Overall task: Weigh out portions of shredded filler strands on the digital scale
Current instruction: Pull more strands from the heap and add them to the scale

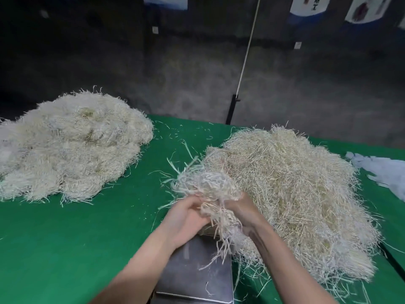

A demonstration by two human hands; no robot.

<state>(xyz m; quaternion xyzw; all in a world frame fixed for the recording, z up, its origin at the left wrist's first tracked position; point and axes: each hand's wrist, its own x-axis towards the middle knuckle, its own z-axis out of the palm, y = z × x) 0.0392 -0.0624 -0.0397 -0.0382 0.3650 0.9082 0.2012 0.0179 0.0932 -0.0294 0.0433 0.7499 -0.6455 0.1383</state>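
Note:
A bundle of pale shredded strands (206,189) hangs between both hands, just above the far end of the steel-topped digital scale (197,275). My left hand (186,218) grips the bundle from the left. On its right side my right hand (243,210) holds it, with loose strands trailing down onto the scale plate. The scale's display is hidden. A big loose heap of strands (295,194) lies right of the scale, touching my right forearm.
A second, paler heap of strands (70,145) covers the table's left side. The table has a green cloth (87,238) with stray strands on it. White plastic bags (385,170) lie at the right edge. A black post and white cord (233,106) stand behind the table.

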